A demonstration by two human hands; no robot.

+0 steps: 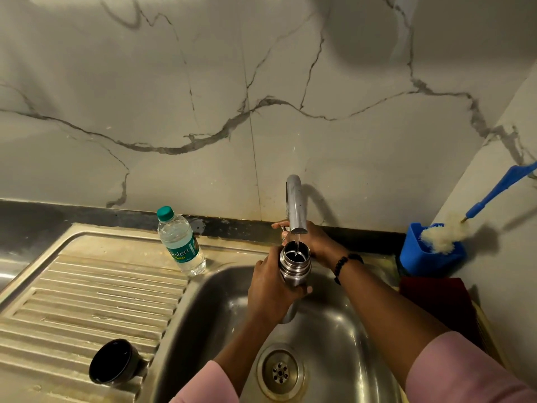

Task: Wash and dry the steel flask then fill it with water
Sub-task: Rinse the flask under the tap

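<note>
The left hand (271, 283) grips the steel flask (294, 264) around its body, fingers curled round it, and holds it upright over the sink (334, 324) with its open mouth just under the tap (296, 205). A thin stream of water (297, 247) runs from the spout straight into the mouth of the flask. The flask has no lid on it, and its ridged neck shows above the hand; the lower end of it pokes out below the hand, above the basin.

The right hand (312, 239) reaches behind the spout to the base of the tap, fingers bent round a small metal lever there; the spout hides part of them, so how firmly it holds I cannot tell. A dark bead bracelet (344, 264) sits on that wrist, and both arms wear pink sleeves (453, 370).

On the ribbed draining board (96, 298) to the left a plastic water bottle (181, 242) with a green cap stands upright near the edge of the basin. A black cup-shaped lid (113, 362) lies well apart from it, at the near side of the board, tipped so that its hollow faces the camera. To the right of the sink a blue holder (430, 257) stands against the side wall, with a blue-handled bottle brush (447, 234) leaning out of it, its pale bristles resting on the rim. The drain (280, 372) sits in the bottom of the basin, between the two arms
</note>
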